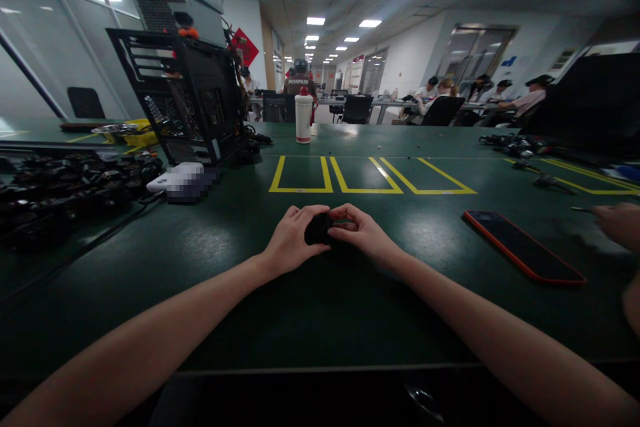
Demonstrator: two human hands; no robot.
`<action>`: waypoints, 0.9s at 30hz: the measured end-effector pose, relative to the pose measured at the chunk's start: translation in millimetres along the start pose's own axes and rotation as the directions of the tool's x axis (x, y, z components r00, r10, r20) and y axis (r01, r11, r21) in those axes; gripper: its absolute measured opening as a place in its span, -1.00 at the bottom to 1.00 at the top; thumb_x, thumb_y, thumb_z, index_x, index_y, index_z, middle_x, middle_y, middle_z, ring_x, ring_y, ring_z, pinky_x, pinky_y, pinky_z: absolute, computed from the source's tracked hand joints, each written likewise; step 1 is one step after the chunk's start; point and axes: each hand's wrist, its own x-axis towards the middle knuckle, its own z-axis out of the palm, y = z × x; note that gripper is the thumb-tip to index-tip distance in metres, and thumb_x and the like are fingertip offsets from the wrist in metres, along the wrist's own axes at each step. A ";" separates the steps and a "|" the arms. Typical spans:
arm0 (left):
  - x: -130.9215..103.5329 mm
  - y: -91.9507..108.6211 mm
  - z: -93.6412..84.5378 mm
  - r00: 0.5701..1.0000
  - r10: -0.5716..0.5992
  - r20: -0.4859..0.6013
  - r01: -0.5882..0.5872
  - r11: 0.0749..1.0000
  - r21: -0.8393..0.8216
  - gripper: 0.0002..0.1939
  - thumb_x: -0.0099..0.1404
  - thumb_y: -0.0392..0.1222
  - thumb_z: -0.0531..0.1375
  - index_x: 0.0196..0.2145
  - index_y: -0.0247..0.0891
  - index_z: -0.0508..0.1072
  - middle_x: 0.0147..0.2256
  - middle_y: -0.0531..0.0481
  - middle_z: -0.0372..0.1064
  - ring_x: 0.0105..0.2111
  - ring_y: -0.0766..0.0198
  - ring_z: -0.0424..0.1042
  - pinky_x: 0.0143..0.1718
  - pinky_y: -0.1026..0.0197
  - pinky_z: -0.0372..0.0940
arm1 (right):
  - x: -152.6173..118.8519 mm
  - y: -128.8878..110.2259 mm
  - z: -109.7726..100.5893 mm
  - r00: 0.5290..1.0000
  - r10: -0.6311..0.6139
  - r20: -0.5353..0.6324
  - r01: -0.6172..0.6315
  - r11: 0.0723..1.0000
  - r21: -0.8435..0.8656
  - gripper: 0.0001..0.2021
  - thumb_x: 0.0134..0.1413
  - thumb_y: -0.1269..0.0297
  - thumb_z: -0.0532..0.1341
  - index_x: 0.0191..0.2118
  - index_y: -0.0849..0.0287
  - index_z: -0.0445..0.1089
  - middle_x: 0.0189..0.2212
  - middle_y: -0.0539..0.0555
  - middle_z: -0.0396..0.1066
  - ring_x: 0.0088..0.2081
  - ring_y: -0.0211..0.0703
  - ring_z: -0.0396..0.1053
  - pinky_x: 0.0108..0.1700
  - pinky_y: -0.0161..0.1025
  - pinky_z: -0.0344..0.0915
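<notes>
The left hand (294,238) cups a small dark object (318,229), apparently steadying it for the right hand's (357,230) pinching fingertips at its three o'clock; both grips meet above the table (280,333), at the phone's (520,243) nine o'clock.

Table (320,327): spans foreground. Left hand (291,238) and right hand (364,231) over near-middle section, small object (318,229) between them. Three tape outlines (300,191) side by side beyond hands. Bottle (303,121) stands behind leftmost outline. Open computer case (213,107) left of bottle; blurred item (183,179) before case; cable pile (75,197) farther left. Phone (525,245) lies right of right hand; another person's hand (620,223) at right edge, beyond phone. Chairs (357,109) and seated people (530,97) behind table.
</notes>
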 end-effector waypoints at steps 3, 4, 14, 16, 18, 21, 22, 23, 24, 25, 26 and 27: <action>-0.1 -0.6 -0.1 1.000 0.007 -0.001 -0.007 1.000 -0.002 -0.40 0.01 -0.19 0.28 0.01 -0.13 0.17 -0.05 -0.01 0.26 -0.17 0.15 0.24 -0.14 0.07 0.17 | 1.0 0.7 -1.3 1.000 0.014 0.016 -0.014 0.999 -0.042 -0.67 -0.22 0.37 0.29 -0.23 0.17 0.27 -0.21 0.06 0.34 -0.15 -0.17 0.35 -0.05 -0.10 0.27; 0.0 -0.8 -0.1 1.000 0.010 -0.003 -0.010 1.000 -0.002 -0.40 0.01 -0.19 0.28 0.00 -0.13 0.17 -0.05 -0.01 0.26 -0.17 0.15 0.24 -0.14 0.08 0.17 | 1.0 0.9 -1.8 1.000 0.017 0.026 -0.015 0.999 -0.051 -0.67 -0.22 0.38 0.29 -0.22 0.17 0.27 -0.21 0.07 0.34 -0.15 -0.17 0.35 -0.05 -0.09 0.27; 0.3 0.1 0.4 1.000 0.002 -0.001 -0.002 1.000 -0.005 -0.39 0.00 -0.20 0.28 0.00 -0.13 0.17 -0.05 -0.02 0.26 -0.16 0.15 0.24 -0.14 0.07 0.17 | -0.7 1.1 0.4 0.999 -0.032 0.037 0.032 0.999 -0.004 -0.74 -0.19 0.30 0.28 -0.30 0.15 0.25 -0.28 0.01 0.34 -0.20 -0.20 0.35 -0.10 -0.12 0.27; 0.1 0.2 0.4 1.000 -0.002 -0.001 0.002 1.000 -0.003 -0.39 -0.01 -0.19 0.29 0.00 -0.13 0.17 -0.05 -0.02 0.26 -0.17 0.14 0.25 -0.15 0.07 0.17 | -0.1 0.4 1.4 1.000 -0.021 0.015 0.021 0.999 0.028 -0.78 -0.16 0.30 0.26 -0.32 0.15 0.25 -0.28 0.01 0.35 -0.21 -0.21 0.36 -0.09 -0.13 0.27; 0.0 0.3 0.1 1.000 -0.002 0.000 0.002 1.000 -0.005 -0.39 0.00 -0.19 0.29 0.00 -0.12 0.17 -0.05 -0.02 0.26 -0.17 0.14 0.24 -0.14 0.07 0.17 | 0.7 0.1 1.5 1.000 -0.012 0.000 0.012 1.000 0.019 -0.74 -0.20 0.32 0.28 -0.30 0.15 0.27 -0.26 0.02 0.34 -0.19 -0.19 0.35 -0.08 -0.13 0.26; -0.1 0.3 -0.1 1.000 0.004 0.000 -0.004 1.000 -0.011 -0.39 0.00 -0.20 0.28 0.01 -0.13 0.16 -0.04 -0.01 0.26 -0.16 0.14 0.23 -0.13 0.08 0.17 | 1.8 0.7 0.1 1.000 0.004 -0.005 -0.004 0.999 -0.032 -0.69 -0.21 0.34 0.29 -0.24 0.17 0.28 -0.22 0.06 0.34 -0.16 -0.17 0.34 -0.05 -0.10 0.24; -0.1 0.2 -0.2 1.000 0.007 0.002 -0.007 1.000 -0.011 -0.39 0.01 -0.20 0.28 0.01 -0.13 0.16 -0.04 -0.01 0.25 -0.16 0.15 0.23 -0.13 0.08 0.17 | 2.0 1.0 -0.6 1.000 0.007 0.003 -0.007 0.999 -0.045 -0.68 -0.20 0.34 0.28 -0.23 0.17 0.28 -0.22 0.07 0.34 -0.16 -0.17 0.34 -0.05 -0.09 0.24; -0.2 0.0 -0.2 1.000 0.009 0.002 -0.009 1.000 -0.009 -0.39 0.01 -0.20 0.28 0.01 -0.13 0.16 -0.04 0.00 0.25 -0.16 0.15 0.23 -0.13 0.08 0.17 | 2.0 1.4 -1.3 1.000 0.006 0.013 -0.006 0.998 -0.056 -0.68 -0.20 0.34 0.28 -0.22 0.18 0.28 -0.22 0.07 0.34 -0.17 -0.17 0.34 -0.06 -0.09 0.25; -0.2 -0.2 -0.1 1.000 0.011 0.002 -0.011 1.000 -0.007 -0.39 0.01 -0.19 0.28 0.01 -0.14 0.16 -0.04 0.00 0.25 -0.17 0.15 0.23 -0.13 0.09 0.17 | 2.0 1.8 -2.0 1.000 0.002 0.023 0.000 0.998 -0.068 -0.68 -0.20 0.35 0.28 -0.22 0.17 0.27 -0.23 0.07 0.34 -0.17 -0.17 0.34 -0.07 -0.09 0.26; -0.2 -0.3 -0.1 1.000 0.011 0.003 -0.011 1.000 -0.006 -0.39 0.01 -0.19 0.28 0.00 -0.14 0.17 -0.04 0.00 0.25 -0.17 0.15 0.23 -0.13 0.09 0.17 | 1.8 2.2 -2.6 0.999 -0.004 0.033 0.007 0.997 -0.078 -0.68 -0.20 0.35 0.28 -0.23 0.17 0.27 -0.24 0.06 0.33 -0.18 -0.17 0.34 -0.09 -0.09 0.27; -0.2 -0.5 -0.1 1.000 0.012 0.004 -0.011 1.000 -0.005 -0.40 0.00 -0.19 0.28 0.00 -0.14 0.17 -0.04 0.00 0.25 -0.17 0.15 0.23 -0.13 0.09 0.17 | 1.5 2.6 -3.1 0.999 -0.010 0.038 0.014 0.996 -0.087 -0.67 -0.21 0.36 0.29 -0.23 0.15 0.26 -0.24 0.05 0.33 -0.18 -0.18 0.34 -0.11 -0.10 0.28; -0.1 -0.6 -0.1 1.000 0.010 0.005 -0.010 1.000 -0.004 -0.40 0.00 -0.19 0.29 0.00 -0.13 0.17 -0.04 0.00 0.25 -0.17 0.15 0.23 -0.14 0.09 0.17 | 1.2 3.0 -3.4 0.999 -0.016 0.043 0.020 0.996 -0.092 -0.67 -0.22 0.36 0.29 -0.23 0.14 0.25 -0.23 0.04 0.32 -0.19 -0.18 0.34 -0.12 -0.11 0.29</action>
